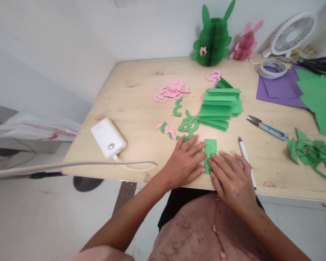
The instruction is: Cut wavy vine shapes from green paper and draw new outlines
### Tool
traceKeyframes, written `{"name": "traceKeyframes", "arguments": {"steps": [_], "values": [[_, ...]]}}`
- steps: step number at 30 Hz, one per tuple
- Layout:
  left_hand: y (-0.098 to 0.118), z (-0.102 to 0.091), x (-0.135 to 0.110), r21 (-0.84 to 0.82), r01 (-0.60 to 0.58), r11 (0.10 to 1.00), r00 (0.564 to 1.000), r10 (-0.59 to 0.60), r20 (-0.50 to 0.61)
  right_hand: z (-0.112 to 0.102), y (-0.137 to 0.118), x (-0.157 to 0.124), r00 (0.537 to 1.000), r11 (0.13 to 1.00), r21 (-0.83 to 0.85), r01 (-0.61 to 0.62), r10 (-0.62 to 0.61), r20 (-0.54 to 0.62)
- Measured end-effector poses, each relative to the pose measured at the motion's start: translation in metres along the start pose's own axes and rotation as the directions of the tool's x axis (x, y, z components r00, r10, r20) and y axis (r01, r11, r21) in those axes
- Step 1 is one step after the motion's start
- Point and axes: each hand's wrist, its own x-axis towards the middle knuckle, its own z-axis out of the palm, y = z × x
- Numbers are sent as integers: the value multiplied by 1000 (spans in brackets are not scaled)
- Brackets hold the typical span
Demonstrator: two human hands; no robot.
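Observation:
A small folded green paper strip (210, 146) lies near the front edge of the wooden table (136, 108). My left hand (186, 161) lies flat beside it, fingers stretched out and pressing its left edge. My right hand (230, 175) rests on the lower part of the strip, fingers extended, fingertips pushing down on the paper. A white pen (244, 152) lies just right of my right hand. Behind the strip sits a stack of folded green papers (220, 107) and several green and pink cut-out curls (186, 125).
A white power bank (108, 137) with its cable sits at the left. Thread snips (267, 127), green scraps (312, 152), purple paper (279, 88), a tape roll (273, 68), scissors (319, 65), a fan (292, 34), and green (213, 40) and pink paper rabbits (246, 43) fill the right and back.

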Motion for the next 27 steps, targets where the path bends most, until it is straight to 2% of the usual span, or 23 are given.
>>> {"name": "traceKeyframes", "arguments": {"steps": [11,21,27], "values": [[-5,-2,-6,-48,-21,999,997,17,-72,-2,0,0,1000,1000,-16,14,-14,11],[-6,-1,-4,-44,-69,997,997,67,-45,-3,0,2,1000,1000,-13,15,-15,-1],[-5,-1,-3,-47,-50,998,999,50,-11,-2,0,1,1000,1000,-4,22,-22,6]]}}
